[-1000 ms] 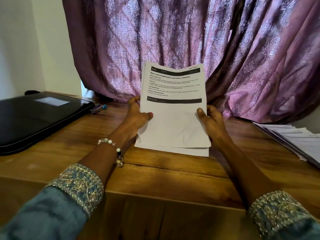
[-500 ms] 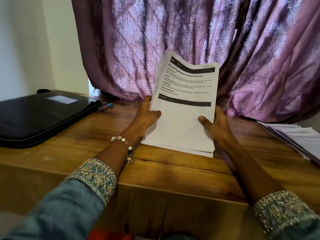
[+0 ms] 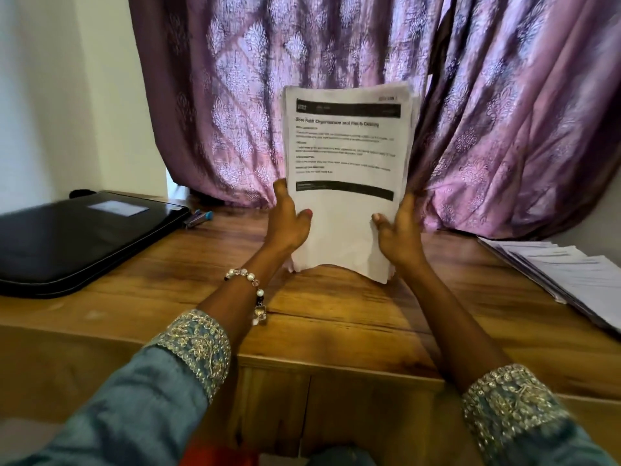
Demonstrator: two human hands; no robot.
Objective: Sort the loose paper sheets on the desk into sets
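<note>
Left hand (image 3: 289, 220) and right hand (image 3: 398, 230) grip the side edges of a paper stack (image 3: 346, 183), now stood upright with its bottom edge on the wooden bench (image 3: 336, 317) (a moment ago it leaned back), likely squaring one set; small print unreadable; another pile (image 3: 568, 280) is cut off right

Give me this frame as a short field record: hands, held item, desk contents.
left hand: grips left edge of the paper bundle
right hand: grips its right edge
bundle pose: upright, bottom edge on the wooden desk, printed side toward camera
desk left: black case, pen beside it
desk right: second paper pile, lying flat
behind: purple curtain
</note>
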